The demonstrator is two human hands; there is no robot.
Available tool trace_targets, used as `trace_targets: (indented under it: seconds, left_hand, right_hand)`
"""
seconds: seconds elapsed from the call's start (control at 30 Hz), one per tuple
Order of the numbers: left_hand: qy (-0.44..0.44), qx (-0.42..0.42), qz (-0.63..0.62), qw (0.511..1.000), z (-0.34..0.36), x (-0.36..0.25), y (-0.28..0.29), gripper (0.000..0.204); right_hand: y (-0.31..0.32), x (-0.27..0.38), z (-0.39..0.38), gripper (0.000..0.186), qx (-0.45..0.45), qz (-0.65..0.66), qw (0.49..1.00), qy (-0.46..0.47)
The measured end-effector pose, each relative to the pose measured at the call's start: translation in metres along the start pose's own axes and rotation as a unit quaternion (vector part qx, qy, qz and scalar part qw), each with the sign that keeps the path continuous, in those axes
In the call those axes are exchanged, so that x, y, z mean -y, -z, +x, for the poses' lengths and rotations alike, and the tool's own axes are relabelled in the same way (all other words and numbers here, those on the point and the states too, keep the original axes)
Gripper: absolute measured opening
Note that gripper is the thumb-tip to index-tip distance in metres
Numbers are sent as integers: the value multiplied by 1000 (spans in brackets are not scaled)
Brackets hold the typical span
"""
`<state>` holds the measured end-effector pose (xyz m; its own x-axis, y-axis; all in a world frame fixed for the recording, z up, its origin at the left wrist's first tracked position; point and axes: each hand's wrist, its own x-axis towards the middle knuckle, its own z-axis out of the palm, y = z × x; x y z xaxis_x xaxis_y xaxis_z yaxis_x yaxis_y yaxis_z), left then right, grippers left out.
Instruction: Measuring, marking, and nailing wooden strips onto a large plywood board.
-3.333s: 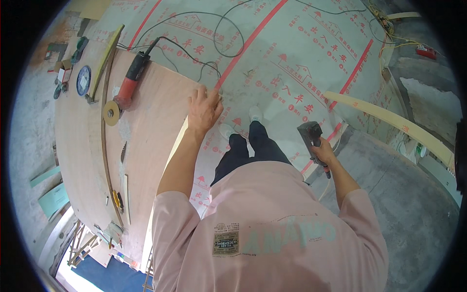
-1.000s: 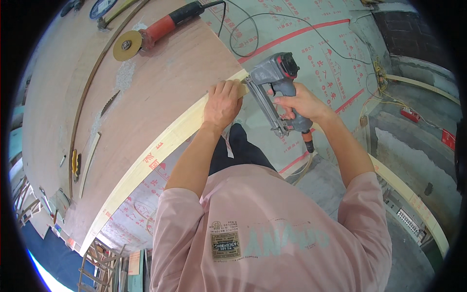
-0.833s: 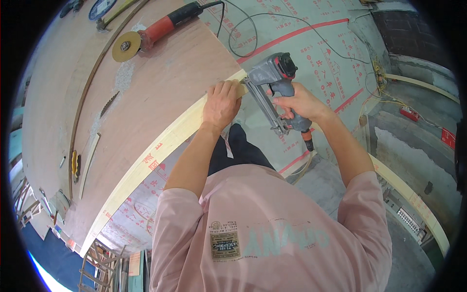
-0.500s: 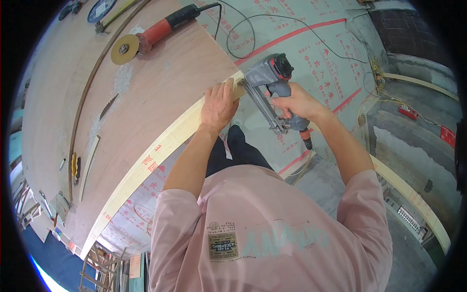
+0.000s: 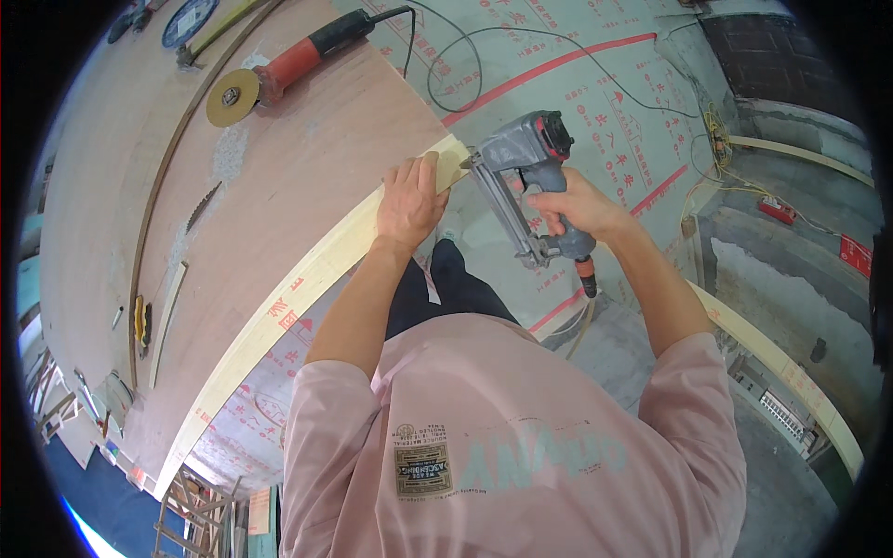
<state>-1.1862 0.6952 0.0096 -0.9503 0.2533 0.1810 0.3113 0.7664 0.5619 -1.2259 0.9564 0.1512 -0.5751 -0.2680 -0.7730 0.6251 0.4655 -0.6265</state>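
Observation:
My left hand [image 5: 409, 200] is closed over the far end of a long pale wooden strip [image 5: 321, 265], fingers on its top. The strip lies along the near edge of a large plywood board [image 5: 288, 177]. In my right hand [image 5: 581, 206] is a grey nail gun [image 5: 521, 144], gripped by its handle with my fingers wrapped round. Its nose points left at the strip's end, very close to it; whether they touch I cannot tell. An air hose fitting hangs from the handle's bottom.
On the board lie an angle grinder [image 5: 288, 77] with a yellow disc, a hammer [image 5: 209, 35], a saw blade [image 5: 202, 206], a yellow-handled tool [image 5: 141, 324] and thin wood strips [image 5: 167, 321]. A black cord [image 5: 577, 48] loops over the printed floor covering [image 5: 595, 121]. Another pale strip [image 5: 791, 372] lies right.
The nail gun has shifted slightly right relative to the strip's end and turned a little. My left hand keeps its place on the strip. The whole view has moved slightly.

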Motion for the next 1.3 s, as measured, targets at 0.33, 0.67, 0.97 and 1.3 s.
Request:
trace_targets:
  seconds: [0.33, 0.67, 0.97, 1.3]
  left_hand:
    - [8, 12, -19, 1000, 0, -1, -1, 73]
    - [17, 1, -48, 999, 3, -8, 11, 101]
    - [7, 63, -45, 997, 20, -13, 21, 104]
    - [-103, 339, 180, 918, 99, -25, 8, 28]
  right_hand:
    - [-4, -25, 12, 11, 29, 23, 999, 29]
    - [-8, -10, 1, 11, 34, 16, 999, 28]
    - [15, -62, -45, 8, -31, 47, 998, 15]
    - [9, -229, -72, 16, -127, 69, 986, -81]
